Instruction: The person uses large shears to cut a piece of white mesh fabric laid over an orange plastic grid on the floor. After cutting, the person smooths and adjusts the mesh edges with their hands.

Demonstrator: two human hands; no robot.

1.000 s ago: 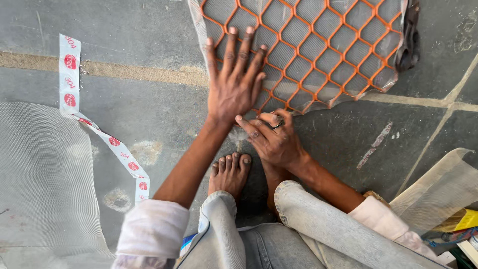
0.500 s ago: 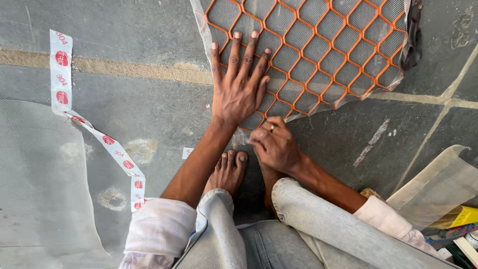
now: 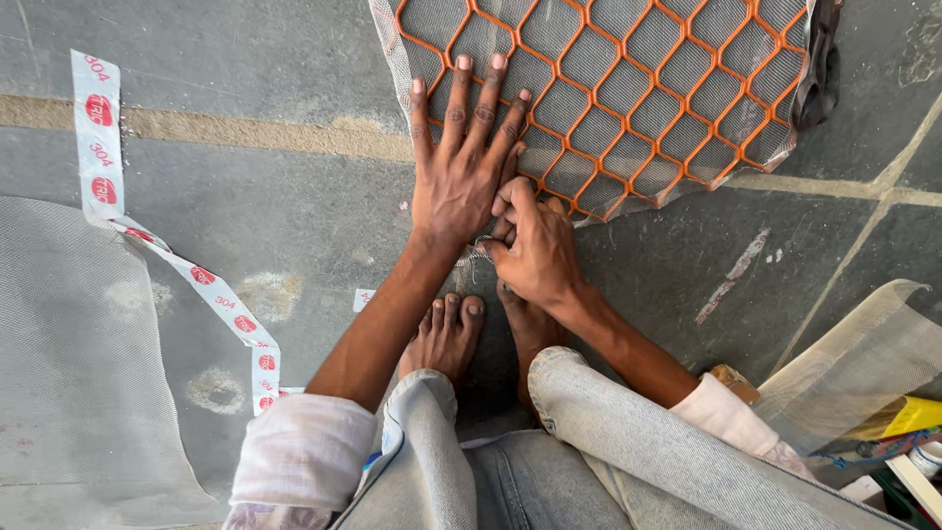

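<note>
1. Head view: orange diamond-mesh panel backed with grey fine netting lies flat on the stone floor, top centre.
2. Left hand is spread flat, fingers splayed, pressing the panel's lower-left edge; it grips nothing.
3. Right hand is curled beside it, fingertips pinching at the netting edge just under the panel; what it holds is hard to tell.
4. Since a second ago the right hand has closed in against the left wrist; the left hand stays pressed. Looks like edge work at that corner continues.
5. Bare feet below the hands. Printed tape strip and loose grey mesh sheet lie left; clutter at right.
</note>
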